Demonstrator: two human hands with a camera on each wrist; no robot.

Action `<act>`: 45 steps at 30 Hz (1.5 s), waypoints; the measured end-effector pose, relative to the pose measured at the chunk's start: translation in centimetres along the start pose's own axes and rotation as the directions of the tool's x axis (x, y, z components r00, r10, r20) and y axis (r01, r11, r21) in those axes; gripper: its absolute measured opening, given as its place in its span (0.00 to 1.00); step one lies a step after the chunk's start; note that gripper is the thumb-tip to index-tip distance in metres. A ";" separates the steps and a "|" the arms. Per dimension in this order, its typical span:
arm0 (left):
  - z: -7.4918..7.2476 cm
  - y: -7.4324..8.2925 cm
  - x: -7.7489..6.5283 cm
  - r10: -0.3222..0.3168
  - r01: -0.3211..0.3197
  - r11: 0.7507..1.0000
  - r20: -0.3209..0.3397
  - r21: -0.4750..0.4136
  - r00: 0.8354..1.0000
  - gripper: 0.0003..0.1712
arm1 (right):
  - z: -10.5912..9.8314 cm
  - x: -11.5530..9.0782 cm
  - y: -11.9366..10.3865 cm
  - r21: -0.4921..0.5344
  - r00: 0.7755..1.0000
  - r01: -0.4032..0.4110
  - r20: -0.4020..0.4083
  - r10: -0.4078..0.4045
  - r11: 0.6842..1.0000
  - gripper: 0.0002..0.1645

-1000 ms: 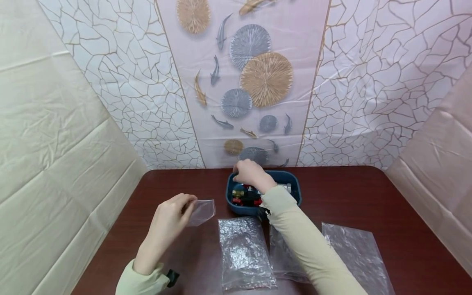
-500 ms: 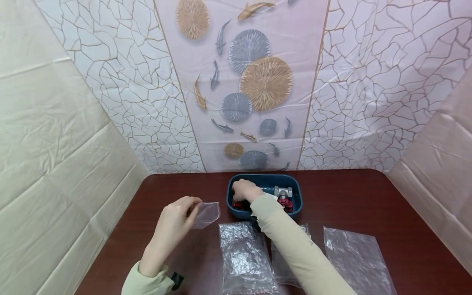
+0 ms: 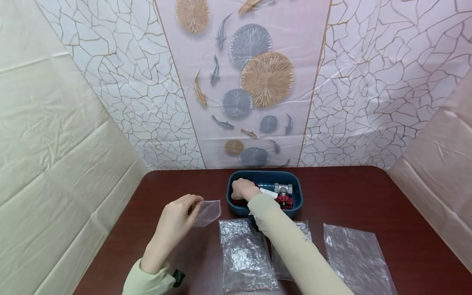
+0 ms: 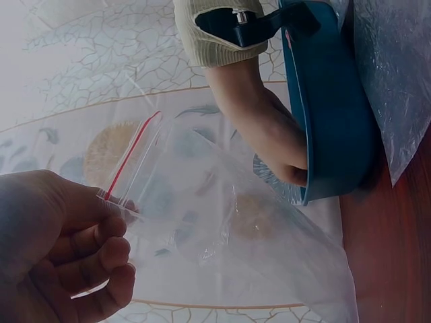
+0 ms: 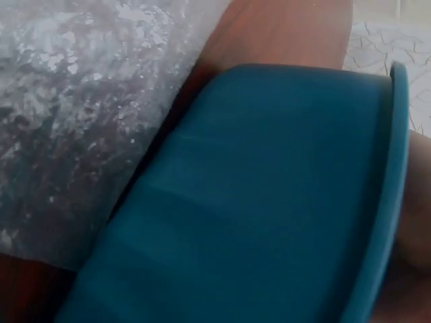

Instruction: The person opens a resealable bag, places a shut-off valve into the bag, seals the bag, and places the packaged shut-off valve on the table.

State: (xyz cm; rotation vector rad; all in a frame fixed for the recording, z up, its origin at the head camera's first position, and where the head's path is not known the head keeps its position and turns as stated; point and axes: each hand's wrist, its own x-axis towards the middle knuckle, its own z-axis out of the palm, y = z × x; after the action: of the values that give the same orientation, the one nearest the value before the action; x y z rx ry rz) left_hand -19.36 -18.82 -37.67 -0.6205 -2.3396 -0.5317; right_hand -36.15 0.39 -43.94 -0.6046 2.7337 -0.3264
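Note:
At the left, my left hand (image 3: 172, 219) pinches the top edge of a clear zip bag (image 3: 209, 213). In the left wrist view the bag shows a red zip line (image 4: 131, 158) and hangs loosely away from the fingers. My right hand (image 3: 242, 189) reaches down into the left end of a dark blue bin (image 3: 271, 173), its fingers mostly hidden behind the bin wall. Inside the bin's right side lies a silver valve (image 3: 283, 189) with a red handle (image 3: 284, 201). A white strip (image 3: 268, 193) shows beside the right wrist. I cannot tell what the right fingers hold.
On the dark red table (image 3: 199, 180), a crinkled clear plastic bag (image 3: 247, 254) lies in front of the bin. Another clear bag (image 3: 282, 264) is partly under the right forearm, and a third bag (image 3: 355, 250) lies to the right. A patterned cloth backdrop (image 3: 265, 123) stands behind.
My right hand has dropped from above the bin's left rim down into the bin, uncovering the red-handled valve. The left hand, still pinching the bag, has shifted slightly right.

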 end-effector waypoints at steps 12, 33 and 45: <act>0.1 -0.1 -0.2 -0.001 0.001 1.000 -0.007 0.024 1.000 0.03 | 0.5 0.1 0.1 -0.080 1.000 -0.003 -0.024 0.001 0.997 0.21; -0.3 -0.1 -0.6 -0.027 0.025 0.998 0.034 0.057 0.999 0.03 | -0.1 -3.0 -0.6 -0.204 0.966 0.141 -0.188 -0.180 0.969 0.11; -0.1 0.0 -0.8 -0.020 0.019 0.998 0.024 0.063 1.000 0.03 | 0.6 -5.0 1.4 -0.162 0.937 0.130 -0.303 -0.175 0.978 0.33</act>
State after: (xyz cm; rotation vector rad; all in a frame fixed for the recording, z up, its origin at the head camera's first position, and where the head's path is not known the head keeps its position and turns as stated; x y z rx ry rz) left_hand -18.72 -19.08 -38.13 -0.5784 -2.3778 -0.4594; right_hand -32.13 3.77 -43.59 -0.8748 3.0428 -0.2919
